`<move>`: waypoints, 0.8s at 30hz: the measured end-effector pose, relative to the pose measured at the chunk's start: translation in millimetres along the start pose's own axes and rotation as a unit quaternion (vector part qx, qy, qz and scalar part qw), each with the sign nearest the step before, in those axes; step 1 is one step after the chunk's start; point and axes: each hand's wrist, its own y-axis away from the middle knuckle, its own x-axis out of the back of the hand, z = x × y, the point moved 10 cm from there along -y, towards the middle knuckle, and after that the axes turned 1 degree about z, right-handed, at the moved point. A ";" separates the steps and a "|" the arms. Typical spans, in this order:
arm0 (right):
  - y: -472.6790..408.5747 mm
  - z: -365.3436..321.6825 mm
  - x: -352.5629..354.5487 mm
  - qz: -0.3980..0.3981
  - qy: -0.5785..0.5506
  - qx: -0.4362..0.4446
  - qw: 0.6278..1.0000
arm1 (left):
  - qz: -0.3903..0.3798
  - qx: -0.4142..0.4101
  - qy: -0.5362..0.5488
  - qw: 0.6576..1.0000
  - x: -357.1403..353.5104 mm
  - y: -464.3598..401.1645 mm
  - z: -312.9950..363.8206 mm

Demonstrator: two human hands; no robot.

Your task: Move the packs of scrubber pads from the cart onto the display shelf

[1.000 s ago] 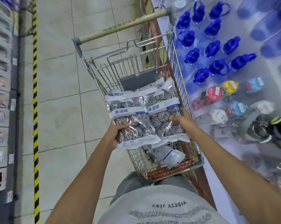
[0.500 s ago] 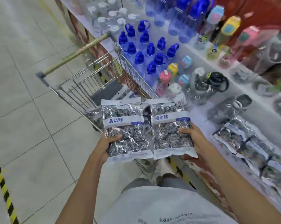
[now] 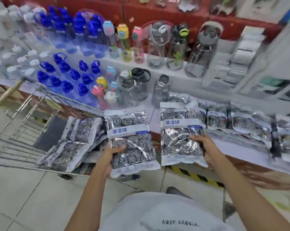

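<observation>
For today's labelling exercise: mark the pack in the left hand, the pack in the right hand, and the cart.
Left pack (image 3: 130,139): head view, middle.
Right pack (image 3: 179,130): head view, middle.
Cart (image 3: 24,120): head view, wire side.

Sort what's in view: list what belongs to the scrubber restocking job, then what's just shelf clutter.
Job: left hand gripping one scrubber pack; right hand gripping another pack; cart with more packs; shelved packs.

Clutter: blue-capped bottles; grey jugs.
</observation>
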 end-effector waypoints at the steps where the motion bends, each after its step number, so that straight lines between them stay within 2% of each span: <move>1: 13.6 0.9 21.0 0.012 -0.009 -0.002 1.000 | -0.005 -0.004 -0.014 1.000 -16.6 0.5 -2.4; 7: 78.5 11.3 165.3 0.104 -0.071 0.008 0.992 | -0.059 0.013 -0.071 0.996 -132.6 10.1 -49.1; 10: 100.5 33.3 242.1 0.140 -0.092 0.007 0.986 | -0.094 0.048 -0.064 0.992 -188.6 21.1 -92.2; 14: 128.2 62.9 337.6 0.194 -0.104 -0.015 0.975 | -0.131 0.065 -0.111 0.983 -271.8 54.5 -133.8; 18: 115.1 123.7 439.8 0.196 -0.142 -0.021 0.970 | -0.166 0.092 -0.128 0.973 -341.6 72.2 -183.7; 21: 126.0 136.0 488.9 0.214 -0.180 -0.014 0.960 | -0.172 0.096 -0.158 0.968 -381.6 74.6 -213.7; 24: 167.1 96.8 502.2 0.244 -0.164 -0.013 0.956 | -0.188 0.102 -0.179 0.960 -424.5 80.0 -235.2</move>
